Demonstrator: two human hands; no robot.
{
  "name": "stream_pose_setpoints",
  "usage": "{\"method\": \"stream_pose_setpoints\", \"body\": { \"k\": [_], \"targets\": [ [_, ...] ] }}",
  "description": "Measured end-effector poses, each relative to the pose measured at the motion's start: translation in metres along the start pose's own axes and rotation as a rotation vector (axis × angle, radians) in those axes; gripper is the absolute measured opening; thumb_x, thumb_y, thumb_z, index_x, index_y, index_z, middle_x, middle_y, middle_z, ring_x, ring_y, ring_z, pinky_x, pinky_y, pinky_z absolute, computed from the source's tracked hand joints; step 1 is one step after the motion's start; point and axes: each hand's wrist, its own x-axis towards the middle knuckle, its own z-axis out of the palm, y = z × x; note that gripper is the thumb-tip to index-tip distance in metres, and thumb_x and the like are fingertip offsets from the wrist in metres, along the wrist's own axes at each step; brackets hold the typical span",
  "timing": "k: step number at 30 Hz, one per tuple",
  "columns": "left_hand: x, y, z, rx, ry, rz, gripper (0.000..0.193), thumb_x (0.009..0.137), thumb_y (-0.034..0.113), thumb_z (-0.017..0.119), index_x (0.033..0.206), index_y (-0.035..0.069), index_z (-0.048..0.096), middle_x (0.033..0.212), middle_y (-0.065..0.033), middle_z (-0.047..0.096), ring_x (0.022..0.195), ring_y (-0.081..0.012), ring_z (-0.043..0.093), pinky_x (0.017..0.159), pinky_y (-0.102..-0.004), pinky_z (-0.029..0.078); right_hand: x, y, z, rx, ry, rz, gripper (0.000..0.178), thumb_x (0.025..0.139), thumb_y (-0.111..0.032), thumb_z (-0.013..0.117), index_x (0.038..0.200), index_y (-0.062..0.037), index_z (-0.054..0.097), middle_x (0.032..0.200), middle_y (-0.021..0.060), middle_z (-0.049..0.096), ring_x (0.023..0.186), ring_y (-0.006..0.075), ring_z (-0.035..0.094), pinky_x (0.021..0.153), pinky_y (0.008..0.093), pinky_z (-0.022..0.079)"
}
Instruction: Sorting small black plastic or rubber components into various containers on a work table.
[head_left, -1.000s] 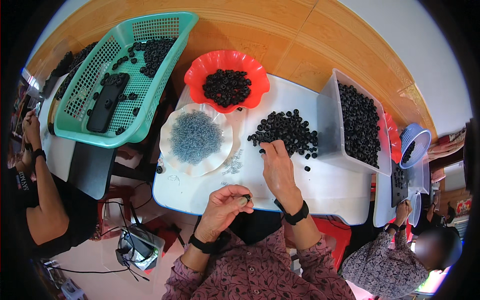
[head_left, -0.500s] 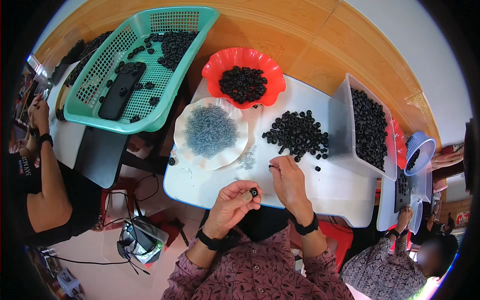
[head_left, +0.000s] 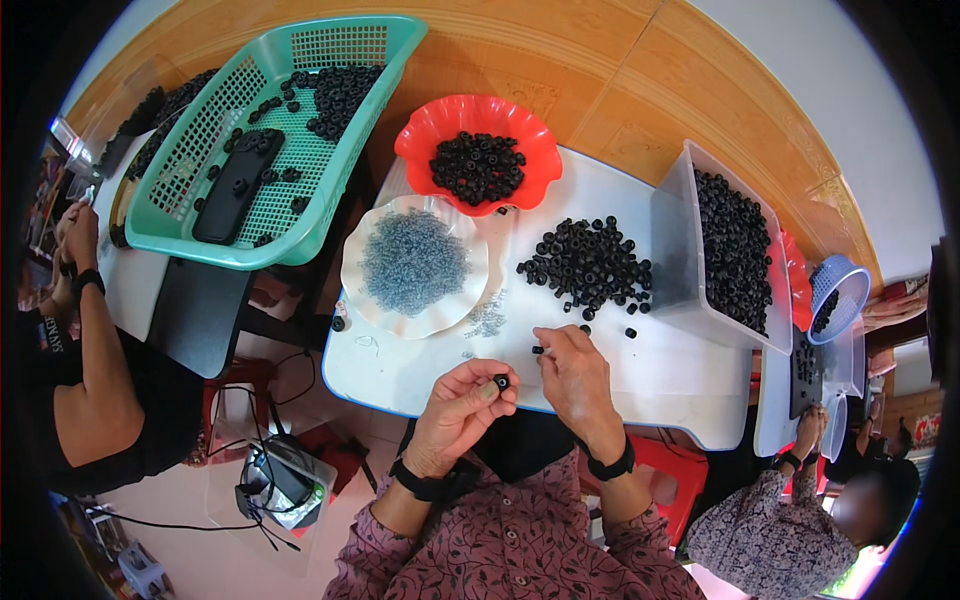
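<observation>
My left hand (head_left: 467, 408) is closed, pinching a small black ring-shaped part (head_left: 502, 382) between thumb and fingertips, with its hole turned up. To the right, over the table's near edge, my right hand (head_left: 578, 380) is also closed. At its fingertips is a second small black part (head_left: 538, 350), apart from the first. Beyond the right hand lies a loose pile of black ring-shaped parts (head_left: 590, 265). A white wavy-edged plate (head_left: 354, 305) holds many tiny grey-blue see-through pieces (head_left: 415, 260), and some of these (head_left: 487, 315) lie scattered beside it.
A red scalloped bowl (head_left: 545, 165) and a clear plastic bin (head_left: 680, 270) hold black parts on the white table (head_left: 400, 375). At left, a green basket (head_left: 270, 255) contains black parts and a dark oblong object (head_left: 238, 190). Co-workers sit on both sides.
The small black part at my right fingertips has come slightly toward me, and the fingers have shifted. My left hand keeps its hold. The whole view has shifted slightly.
</observation>
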Motion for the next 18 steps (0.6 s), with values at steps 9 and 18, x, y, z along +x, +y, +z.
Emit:
{"method": "stream_pose_setpoints", "body": {
  "k": [9, 18],
  "targets": [
    [-0.001, -0.001, -0.002, 0.016, 0.013, -0.005, 0.023, 0.090, 0.001, 0.058, 0.113, -0.004, 0.058, 0.107, -0.0173, 0.060, 0.089, -0.0202, 0.059, 0.078, -0.0300, 0.054, 0.000, 0.002, 0.007, -0.210, 0.052, -0.223, 0.023, 0.073, -0.001, 0.064, 0.096, -0.0017, 0.066, 0.090, 0.0111, 0.057, 0.082, 0.0298, 0.059, 0.069, 0.0404, 0.049],
    [-0.003, -0.003, 0.003, 0.026, 0.050, -0.005, 0.021, 0.093, 0.002, 0.056, 0.112, -0.004, 0.059, 0.105, -0.0159, 0.061, 0.087, -0.0189, 0.060, 0.077, -0.0287, 0.054, -0.010, -0.005, -0.002, 0.267, 0.036, 0.019, 0.016, 0.080, 0.003, 0.063, 0.096, 0.0008, 0.064, 0.087, 0.0094, 0.062, 0.074, 0.0225, 0.062, 0.067, 0.0289, 0.049]
  ]
}}
